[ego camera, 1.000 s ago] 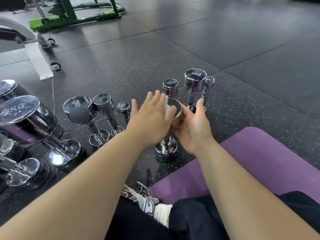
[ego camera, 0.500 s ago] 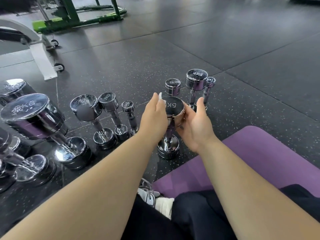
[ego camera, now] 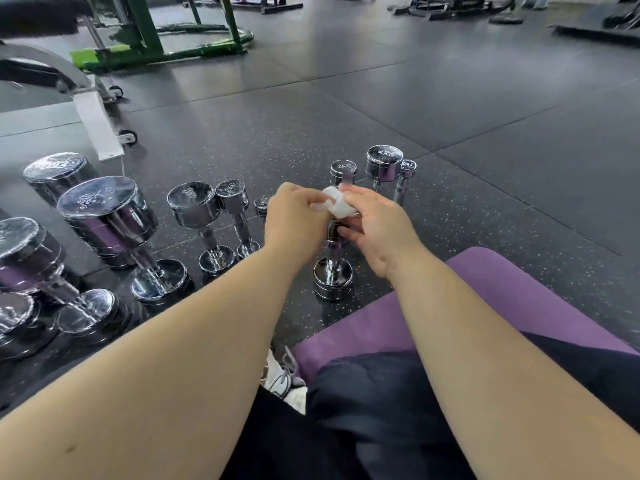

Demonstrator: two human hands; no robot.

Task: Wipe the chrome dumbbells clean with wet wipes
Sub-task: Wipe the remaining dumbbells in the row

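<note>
A chrome dumbbell stands upright on the dark floor in front of me, its top head hidden behind my hands. A white wet wipe is bunched between both hands just above that head. My left hand pinches the wipe's left side with curled fingers. My right hand holds its right side, fingers curled around it near the dumbbell's handle. Behind stand three small upright dumbbells, a 2 kg, a 4 kg and a thinner one.
Several larger chrome dumbbells stand upright at the left, smaller ones nearer the middle. A purple mat lies under my legs at the right. A white bench frame and green equipment stand far left.
Both hands have come off the sides of the dumbbell's top head and met above it. The wet wipe now shows bunched between them.
</note>
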